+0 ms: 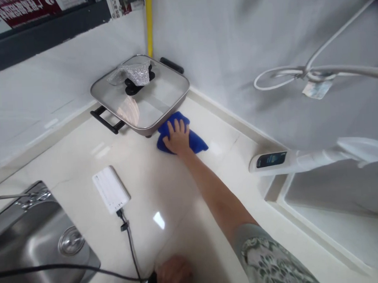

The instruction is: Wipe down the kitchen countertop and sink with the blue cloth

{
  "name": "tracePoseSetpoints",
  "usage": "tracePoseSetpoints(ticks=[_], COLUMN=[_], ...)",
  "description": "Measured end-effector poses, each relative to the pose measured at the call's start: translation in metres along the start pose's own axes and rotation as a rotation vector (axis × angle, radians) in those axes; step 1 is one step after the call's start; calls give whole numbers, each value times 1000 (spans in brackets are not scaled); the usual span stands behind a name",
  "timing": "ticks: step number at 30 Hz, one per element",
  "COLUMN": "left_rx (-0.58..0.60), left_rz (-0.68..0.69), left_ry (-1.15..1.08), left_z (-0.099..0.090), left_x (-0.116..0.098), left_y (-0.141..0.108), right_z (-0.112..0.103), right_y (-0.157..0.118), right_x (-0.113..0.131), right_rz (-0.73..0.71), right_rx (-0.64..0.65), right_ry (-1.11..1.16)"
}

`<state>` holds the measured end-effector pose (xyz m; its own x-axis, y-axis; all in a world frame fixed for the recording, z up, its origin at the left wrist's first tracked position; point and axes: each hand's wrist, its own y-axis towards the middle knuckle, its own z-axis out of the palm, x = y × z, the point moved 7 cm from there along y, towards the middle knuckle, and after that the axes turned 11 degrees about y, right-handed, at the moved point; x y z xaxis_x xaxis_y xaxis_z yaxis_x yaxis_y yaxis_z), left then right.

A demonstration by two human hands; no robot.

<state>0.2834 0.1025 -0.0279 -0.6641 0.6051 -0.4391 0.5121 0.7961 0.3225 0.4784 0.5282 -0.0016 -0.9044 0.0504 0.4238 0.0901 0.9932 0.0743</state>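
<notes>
My right hand (178, 137) lies palm down on a blue cloth (197, 142), fingers spread, pressing it to the countertop. The cloth is crumpled and sits against the front corner of a square electric pan (170, 93) with a glass lid. My left hand (174, 274) is at the bottom edge of the view, low over or on the counter; its fingers are blurred. A black band or object shows beside its wrist. Nearest to it is a black cable (133, 251) running to a white power bank (111, 189) on the counter.
A steel sink (29, 249) takes up the lower left. Silvery mesh (136, 73) rests on the lid's handle. A yellow pipe (149, 24) rises in the corner. A white handled appliance (305, 160) leans at right, below a coiled white cable (277, 77).
</notes>
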Motion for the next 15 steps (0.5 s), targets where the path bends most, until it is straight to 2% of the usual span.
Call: tracePoseSetpoints(ticks=[2, 5, 9, 12, 15], left_rx=[-30, 78, 69, 88, 171], left_rz=[-43, -42, -18, -30, -45], left_ry=[-23, -18, 16, 79, 132], left_z=[-7, -11, -17, -16, -16], left_x=[0, -2, -3, -2, 0], left_y=[7, 17, 22, 25, 29], right_z=[3, 4, 4, -2, -15], right_y=[-22, -62, -127, -181, -235], right_x=[29, 66, 101, 105, 88], right_rz=[-59, -162, -369, -481, -463], right_rx=[19, 62, 156, 207, 188], right_ry=[45, 96, 145, 170, 173])
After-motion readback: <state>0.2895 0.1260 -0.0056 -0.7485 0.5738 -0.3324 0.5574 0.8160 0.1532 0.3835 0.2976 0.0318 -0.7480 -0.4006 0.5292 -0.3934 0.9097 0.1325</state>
